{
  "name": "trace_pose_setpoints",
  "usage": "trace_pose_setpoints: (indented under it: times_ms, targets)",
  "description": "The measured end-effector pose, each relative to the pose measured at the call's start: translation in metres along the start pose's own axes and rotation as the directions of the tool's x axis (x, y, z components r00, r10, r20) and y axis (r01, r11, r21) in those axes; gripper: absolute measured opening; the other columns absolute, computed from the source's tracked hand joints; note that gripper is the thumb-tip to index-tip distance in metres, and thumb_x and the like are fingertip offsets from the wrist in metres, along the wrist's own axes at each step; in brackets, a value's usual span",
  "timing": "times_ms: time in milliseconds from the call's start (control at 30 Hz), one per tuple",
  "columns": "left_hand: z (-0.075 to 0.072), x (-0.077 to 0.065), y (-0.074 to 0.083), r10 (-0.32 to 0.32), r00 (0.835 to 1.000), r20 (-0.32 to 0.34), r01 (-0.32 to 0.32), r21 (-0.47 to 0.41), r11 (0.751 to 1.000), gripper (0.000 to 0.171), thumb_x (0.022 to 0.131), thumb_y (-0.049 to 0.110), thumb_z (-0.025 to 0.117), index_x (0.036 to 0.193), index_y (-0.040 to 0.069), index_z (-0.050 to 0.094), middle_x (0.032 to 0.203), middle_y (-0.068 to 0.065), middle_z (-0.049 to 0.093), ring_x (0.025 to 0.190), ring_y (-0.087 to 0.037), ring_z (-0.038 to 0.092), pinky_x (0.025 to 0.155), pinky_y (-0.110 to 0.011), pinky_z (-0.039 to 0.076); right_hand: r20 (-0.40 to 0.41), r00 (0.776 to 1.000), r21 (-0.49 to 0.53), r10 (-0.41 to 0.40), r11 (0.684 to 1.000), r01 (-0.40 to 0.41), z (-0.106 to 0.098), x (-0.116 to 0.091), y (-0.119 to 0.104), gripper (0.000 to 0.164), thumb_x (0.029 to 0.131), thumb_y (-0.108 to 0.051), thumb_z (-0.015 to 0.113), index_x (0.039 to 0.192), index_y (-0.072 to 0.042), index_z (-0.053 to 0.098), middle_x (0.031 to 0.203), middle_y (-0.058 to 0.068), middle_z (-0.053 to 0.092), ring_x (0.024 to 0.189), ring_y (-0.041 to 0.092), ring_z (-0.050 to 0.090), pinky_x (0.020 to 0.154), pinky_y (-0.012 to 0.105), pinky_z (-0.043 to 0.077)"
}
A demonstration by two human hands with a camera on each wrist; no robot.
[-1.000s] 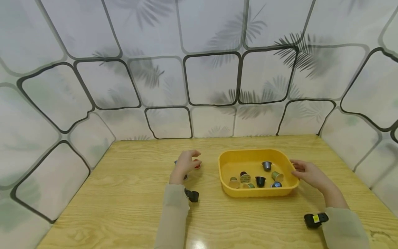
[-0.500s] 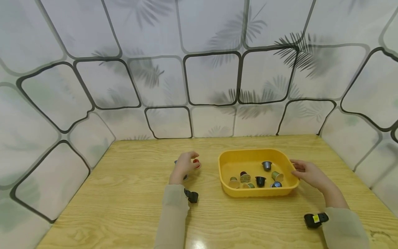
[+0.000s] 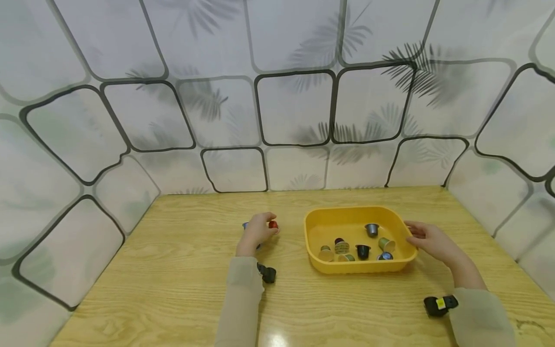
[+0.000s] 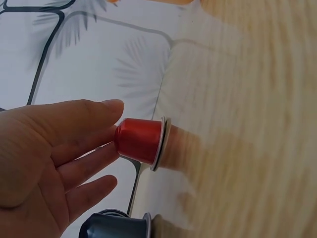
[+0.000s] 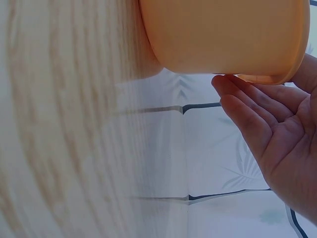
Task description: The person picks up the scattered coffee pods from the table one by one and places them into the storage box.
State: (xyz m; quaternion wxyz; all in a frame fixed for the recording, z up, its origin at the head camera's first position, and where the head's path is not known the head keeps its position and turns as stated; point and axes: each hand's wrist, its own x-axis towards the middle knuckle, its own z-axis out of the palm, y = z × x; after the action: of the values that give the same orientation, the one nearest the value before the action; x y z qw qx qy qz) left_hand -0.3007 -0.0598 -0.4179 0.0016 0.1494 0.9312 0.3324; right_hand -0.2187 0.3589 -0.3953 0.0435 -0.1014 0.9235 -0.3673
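Note:
A red coffee capsule (image 3: 273,224) stands rim-down on the table, between the thumb and fingers of my left hand (image 3: 256,232). Up close in the left wrist view, the fingers are fairly straight around the red capsule's narrow end, and I cannot tell whether they touch it. Beside it stands a dark coffee capsule (image 4: 115,226), and a bit of blue capsule (image 3: 245,225) shows past the hand. My right hand (image 3: 429,241) holds the right end of a yellow tray (image 3: 360,268), thumb over the rim and fingers against the outside.
Several coffee capsules lie in the tray, among them a grey capsule (image 3: 372,230), a black capsule (image 3: 363,251), a green capsule (image 3: 386,245) and a blue capsule (image 3: 385,256). A patterned cloth wall (image 3: 295,168) encloses the back and sides of the wooden table (image 3: 173,270).
My left hand has lowered slightly over the red capsule, its thumb and fingers closer around it. The right hand and the tray have stayed in place.

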Motion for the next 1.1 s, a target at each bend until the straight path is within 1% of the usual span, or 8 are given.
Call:
trace_pose_setpoints:
  times_ms: [100,233,500,700,867,933,1100]
  targets:
    - [0.0007,0.0001,-0.0010,0.005,1.000,0.009,-0.006,0.008,1.000,0.042,0.080,0.012,0.066,0.117,-0.003,0.054,0.114,-0.018,0.055,0.105,-0.031,0.050,0.086,-0.040,0.042,0.000,1.000,0.007,0.000,1.000,0.000,0.0002,0.0001,0.0006,0.053,0.090,-0.014,0.050,0.128,0.018,0.030,0.120,0.037,0.039,0.107,0.048,0.042,0.082,0.048,0.042]
    - [0.0020,-0.0001,-0.0029,-0.001,1.000,0.015,0.001,-0.012,1.000,0.042,0.080,0.012,0.066,0.117,-0.003,0.054,0.114,-0.017,0.055,0.104,-0.029,0.051,0.085,-0.040,0.042,0.006,1.000,0.015,-0.002,1.000,0.002,0.0000,0.0005,0.0010,0.053,0.090,-0.013,0.049,0.128,0.018,0.029,0.121,0.038,0.038,0.108,0.048,0.041,0.082,0.048,0.042]
    - [0.0038,0.0003,-0.0051,0.008,1.000,0.026,-0.007,-0.029,1.000,0.036,0.079,0.009,0.066,0.112,-0.004,0.057,0.105,-0.015,0.059,0.094,-0.025,0.054,0.081,-0.037,0.044,0.007,1.000,0.012,-0.001,1.000,0.001,0.0000,0.0003,0.0010,0.053,0.090,-0.013,0.050,0.128,0.018,0.029,0.121,0.038,0.038,0.108,0.048,0.041,0.082,0.048,0.042]
    - [0.0045,0.0000,-0.0064,-0.009,0.999,0.033,0.010,-0.019,1.000,0.034,0.077,0.009,0.068,0.108,-0.004,0.059,0.102,-0.014,0.059,0.091,-0.024,0.054,0.079,-0.037,0.045,0.006,1.000,0.011,-0.004,1.000,0.004,0.0000,0.0010,0.0023,0.053,0.091,-0.014,0.050,0.128,0.017,0.029,0.121,0.037,0.039,0.108,0.048,0.041,0.082,0.048,0.042]
    - [0.0057,-0.0004,-0.0079,-0.038,0.998,0.043,0.039,-0.023,0.999,0.034,0.078,0.008,0.067,0.109,-0.003,0.059,0.102,-0.014,0.059,0.091,-0.024,0.054,0.077,-0.036,0.045,0.007,1.000,0.016,-0.006,1.000,0.006,-0.0003,0.0008,0.0020,0.053,0.091,-0.015,0.050,0.128,0.018,0.029,0.121,0.037,0.039,0.108,0.048,0.041,0.082,0.048,0.042]
    - [0.0061,-0.0005,-0.0083,-0.038,0.998,0.042,0.039,-0.020,0.999,0.034,0.079,0.007,0.066,0.110,-0.003,0.059,0.102,-0.014,0.059,0.091,-0.024,0.055,0.077,-0.036,0.045,0.008,1.000,0.014,0.000,1.000,0.000,-0.0003,0.0006,0.0014,0.054,0.091,-0.015,0.050,0.128,0.017,0.029,0.121,0.037,0.038,0.108,0.048,0.041,0.082,0.048,0.042]
    - [0.0066,-0.0005,-0.0087,-0.017,0.999,0.028,0.017,0.004,1.000,0.032,0.079,0.007,0.066,0.108,-0.003,0.059,0.101,-0.014,0.060,0.091,-0.025,0.055,0.077,-0.036,0.045,0.004,1.000,0.006,0.003,1.000,-0.003,-0.0001,-0.0001,-0.0002,0.053,0.090,-0.015,0.050,0.128,0.017,0.030,0.121,0.037,0.039,0.108,0.048,0.041,0.081,0.048,0.042]
